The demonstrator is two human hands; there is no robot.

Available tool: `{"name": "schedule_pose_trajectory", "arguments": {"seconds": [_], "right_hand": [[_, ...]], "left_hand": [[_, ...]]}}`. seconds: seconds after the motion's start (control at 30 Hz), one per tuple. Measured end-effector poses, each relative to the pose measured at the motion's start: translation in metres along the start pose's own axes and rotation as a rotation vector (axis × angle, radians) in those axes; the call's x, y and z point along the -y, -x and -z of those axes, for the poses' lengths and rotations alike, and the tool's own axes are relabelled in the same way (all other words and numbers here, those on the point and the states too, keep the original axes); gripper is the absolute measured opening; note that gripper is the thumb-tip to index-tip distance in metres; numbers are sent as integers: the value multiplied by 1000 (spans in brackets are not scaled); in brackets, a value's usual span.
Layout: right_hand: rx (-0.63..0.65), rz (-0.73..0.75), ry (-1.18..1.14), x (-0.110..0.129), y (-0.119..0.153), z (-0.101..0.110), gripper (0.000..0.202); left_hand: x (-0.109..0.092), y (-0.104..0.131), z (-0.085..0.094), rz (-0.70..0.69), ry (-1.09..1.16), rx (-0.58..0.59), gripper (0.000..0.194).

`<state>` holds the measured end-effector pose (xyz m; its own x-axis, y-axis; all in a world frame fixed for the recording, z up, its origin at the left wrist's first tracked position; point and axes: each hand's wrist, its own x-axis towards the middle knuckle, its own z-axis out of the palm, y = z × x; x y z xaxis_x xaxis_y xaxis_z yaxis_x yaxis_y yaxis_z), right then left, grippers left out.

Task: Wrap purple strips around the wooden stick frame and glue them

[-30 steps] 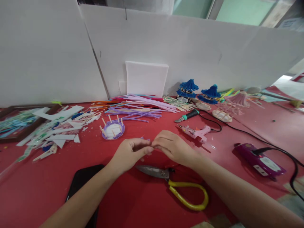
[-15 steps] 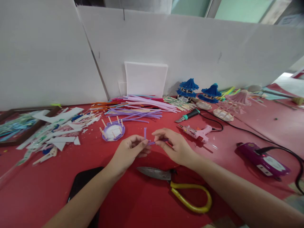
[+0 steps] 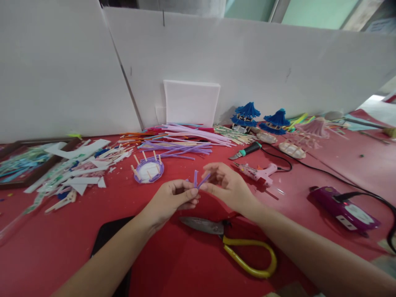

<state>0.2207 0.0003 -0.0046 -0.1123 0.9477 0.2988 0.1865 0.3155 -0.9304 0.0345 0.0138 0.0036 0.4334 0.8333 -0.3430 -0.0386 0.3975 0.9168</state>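
Observation:
My left hand (image 3: 175,200) is closed, with thumb and forefinger pinching a purple pipe cleaner (image 3: 196,179) bent so that two ends rise in a V. Just right of it, my right hand (image 3: 227,187) has its fingers curled but apart, its thumb tip near the base of the V. Whether that thumb touches the stem I cannot tell. Beyond my left hand sits a round white base with a purple rim (image 3: 149,170) and several short upright sticks. Scissors with yellow handles (image 3: 250,255) lie on the table below my hands.
Purple and other coloured pipe cleaners (image 3: 192,136) are piled at the back. A utility knife (image 3: 246,151), a pink glue gun (image 3: 261,173) and a purple power strip (image 3: 343,208) lie right. Scraps (image 3: 83,165) fill the left. Blue-roofed models (image 3: 246,115) stand behind; a black object (image 3: 108,235) lies under my left forearm.
My right hand has loosened its pinch and its fingers have spread and lifted slightly. The purple pipe cleaner ends, earlier one upright and one sideways, now point up as a V.

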Motion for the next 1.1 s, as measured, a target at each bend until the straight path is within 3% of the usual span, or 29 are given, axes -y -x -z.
{"name": "schedule_pose_trajectory", "arguments": {"seconds": [0.07, 0.13, 0.33, 0.7, 0.8, 0.87, 0.93, 1.03, 1.1], "right_hand": [[82, -148, -90, 1, -1, 1, 23], [133, -205, -117, 3, -1, 1, 23], [97, -136, -78, 6, 2, -2, 19], [41, -295, -459, 6, 1, -6, 23], [-63, -293, -560, 10, 2, -5, 19], [-184, -192, -538, 11, 2, 0, 14], [-246, 24, -276, 12, 4, 6, 7], [-48, 376, 271, 12, 8, 12, 19], [108, 499, 453, 12, 11, 10, 28]], "left_hand": [[0, -1, 1, 3, -8, 0, 30], [0, -1, 0, 14, -43, 21, 29], [-1, 1, -1, 12, -111, 50, 28], [-4, 5, -4, 63, -160, 140, 28], [-4, 4, -4, 56, -83, 95, 31], [-4, 3, -4, 46, -14, 41, 33], [-4, 2, -4, 54, 38, 2, 34], [-5, 2, -3, 68, 68, 13, 32], [-5, 3, -3, 53, 52, 49, 32]]}}
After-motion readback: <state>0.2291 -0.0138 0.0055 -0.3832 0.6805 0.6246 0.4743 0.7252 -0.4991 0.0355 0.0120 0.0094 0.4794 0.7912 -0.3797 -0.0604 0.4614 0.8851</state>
